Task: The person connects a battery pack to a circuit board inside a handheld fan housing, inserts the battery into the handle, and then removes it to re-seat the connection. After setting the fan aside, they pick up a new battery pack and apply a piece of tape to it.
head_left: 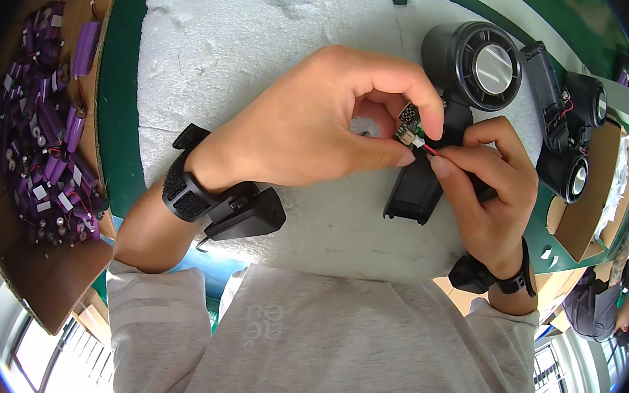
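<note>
Between the thumb and fingers of my left hand (302, 120) is a small green circuit board (408, 122) with a white connector socket on its lower edge. My right hand (491, 182) pinches a thin red wire (430, 150) whose white plug (418, 142) meets the board; I cannot tell if it is fully seated. Just beyond the fingers lies a black handheld fan (483, 65) with a round grille and silver centre. Its black handle shell (413, 194) extends below my hands, partly hidden by them. Both wrists wear black straps with small devices.
A white foam sheet (215, 53) covers the green table. To the left stands a cardboard box (47, 297) full of purple battery cells (48, 121) with wires. More black fans (567, 174) and a small open carton (582, 220) are at the right. Another person (596, 307) sits farther right.
</note>
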Demonstrator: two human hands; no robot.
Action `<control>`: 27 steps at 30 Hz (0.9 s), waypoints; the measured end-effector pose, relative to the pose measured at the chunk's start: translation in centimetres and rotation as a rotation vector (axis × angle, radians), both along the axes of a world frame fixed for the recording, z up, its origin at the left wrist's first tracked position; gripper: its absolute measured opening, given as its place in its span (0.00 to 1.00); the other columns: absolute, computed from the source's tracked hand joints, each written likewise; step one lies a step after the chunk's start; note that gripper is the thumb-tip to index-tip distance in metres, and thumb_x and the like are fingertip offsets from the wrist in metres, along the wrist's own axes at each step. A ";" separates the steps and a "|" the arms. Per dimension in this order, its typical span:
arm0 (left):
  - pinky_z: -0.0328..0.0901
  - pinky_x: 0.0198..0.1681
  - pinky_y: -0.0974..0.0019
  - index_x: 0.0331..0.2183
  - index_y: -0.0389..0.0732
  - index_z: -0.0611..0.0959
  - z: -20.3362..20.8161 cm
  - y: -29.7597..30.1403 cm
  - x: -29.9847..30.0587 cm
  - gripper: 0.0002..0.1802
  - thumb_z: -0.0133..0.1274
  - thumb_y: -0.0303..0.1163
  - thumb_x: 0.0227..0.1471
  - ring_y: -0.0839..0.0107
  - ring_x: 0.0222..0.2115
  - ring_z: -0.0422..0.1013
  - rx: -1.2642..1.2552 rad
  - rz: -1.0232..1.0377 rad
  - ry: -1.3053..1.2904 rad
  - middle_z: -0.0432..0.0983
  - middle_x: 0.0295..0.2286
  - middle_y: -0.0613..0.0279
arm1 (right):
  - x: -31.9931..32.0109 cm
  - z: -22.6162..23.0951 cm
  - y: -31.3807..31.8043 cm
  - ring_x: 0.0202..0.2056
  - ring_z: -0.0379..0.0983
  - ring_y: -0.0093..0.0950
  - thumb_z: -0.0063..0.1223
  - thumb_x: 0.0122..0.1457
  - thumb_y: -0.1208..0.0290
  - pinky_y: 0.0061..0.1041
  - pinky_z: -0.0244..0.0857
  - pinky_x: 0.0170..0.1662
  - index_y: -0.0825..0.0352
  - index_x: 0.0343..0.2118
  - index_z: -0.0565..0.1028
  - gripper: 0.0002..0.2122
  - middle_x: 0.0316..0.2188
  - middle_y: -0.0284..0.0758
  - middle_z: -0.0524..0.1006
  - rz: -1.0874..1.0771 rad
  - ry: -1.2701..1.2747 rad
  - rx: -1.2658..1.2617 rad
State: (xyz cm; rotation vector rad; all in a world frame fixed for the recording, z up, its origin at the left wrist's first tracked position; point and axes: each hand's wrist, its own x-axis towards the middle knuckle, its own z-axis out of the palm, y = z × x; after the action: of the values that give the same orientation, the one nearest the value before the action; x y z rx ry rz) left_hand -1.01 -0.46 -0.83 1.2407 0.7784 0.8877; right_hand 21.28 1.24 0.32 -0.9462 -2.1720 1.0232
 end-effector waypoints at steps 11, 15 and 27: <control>0.70 0.45 0.69 0.41 0.34 0.78 -0.1 0.1 -0.1 0.19 0.55 0.09 0.44 0.72 0.42 0.72 -0.034 0.001 -0.060 0.73 0.39 0.61 | 0.1 -0.1 0.0 0.19 0.63 0.18 0.64 0.45 0.82 0.17 0.54 0.20 0.70 0.27 0.79 0.05 0.27 0.33 0.70 -0.006 0.013 -0.002; 0.71 0.45 0.69 0.41 0.34 0.77 -0.1 0.1 0.0 0.20 0.56 0.09 0.44 0.72 0.42 0.72 -0.036 0.029 -0.054 0.73 0.38 0.61 | 0.1 -0.1 0.1 0.19 0.63 0.18 0.63 0.45 0.82 0.18 0.54 0.20 0.71 0.27 0.79 0.05 0.27 0.33 0.70 -0.005 0.026 -0.019; 0.71 0.45 0.68 0.36 0.35 0.78 -0.4 0.1 -0.2 0.17 0.58 0.08 0.41 0.71 0.41 0.73 0.005 0.038 -0.048 0.74 0.38 0.58 | 0.2 -0.2 0.3 0.19 0.63 0.18 0.63 0.46 0.82 0.17 0.53 0.20 0.72 0.27 0.79 0.05 0.27 0.34 0.69 0.019 0.042 -0.017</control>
State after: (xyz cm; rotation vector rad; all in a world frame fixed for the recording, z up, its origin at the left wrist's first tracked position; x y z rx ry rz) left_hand -1.19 -0.40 -1.25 1.2081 0.7641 0.9481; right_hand 21.45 1.49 0.11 -0.9055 -2.1450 1.0628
